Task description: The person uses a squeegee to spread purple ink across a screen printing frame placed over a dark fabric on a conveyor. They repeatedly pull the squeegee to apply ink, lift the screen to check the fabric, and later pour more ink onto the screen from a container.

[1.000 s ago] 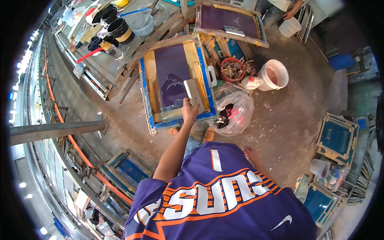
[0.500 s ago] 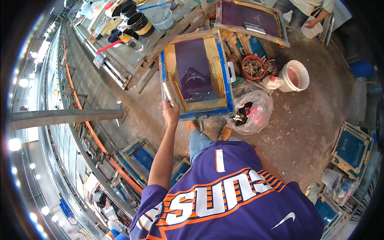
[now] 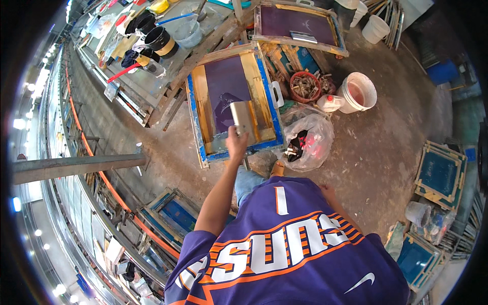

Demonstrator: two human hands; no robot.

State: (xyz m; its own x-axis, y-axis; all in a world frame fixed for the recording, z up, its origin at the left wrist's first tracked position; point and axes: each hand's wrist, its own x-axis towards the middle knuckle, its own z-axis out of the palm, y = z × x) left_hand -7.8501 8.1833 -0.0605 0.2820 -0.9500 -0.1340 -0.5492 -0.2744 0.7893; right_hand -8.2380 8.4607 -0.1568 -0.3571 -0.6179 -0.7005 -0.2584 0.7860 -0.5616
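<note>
My left hand point(image 3: 237, 144) grips the lower end of a squeegee point(image 3: 241, 116) with a pale, flat handle. The squeegee stands over the lower right part of a screen printing frame point(image 3: 277, 109). That frame has blue and bare wooden edges and yellow-brown borders around a purple mesh point(image 3: 227, 81). A glossy wet patch point(image 3: 222, 113) lies on the mesh to the left of the squeegee. Down by my right side, my right hand point(image 3: 328, 192) is mostly hidden by the purple jersey, and its fingers cannot be made out.
Another purple screen point(image 3: 300, 25) leans beyond, with a squeegee point(image 3: 304, 37) on it. Right of my frame are a red basket of scraps point(image 3: 305, 86), a white bucket point(image 3: 357, 92), a jug point(image 3: 330, 103) and a clear plastic bag point(image 3: 315, 147). A cluttered table point(image 3: 190, 53) stands far left.
My left hand has carried the squeegee rightward, from the frame's left edge to over the mesh's lower right. The view has shifted, and the other person's hand at the upper right has left it.
</note>
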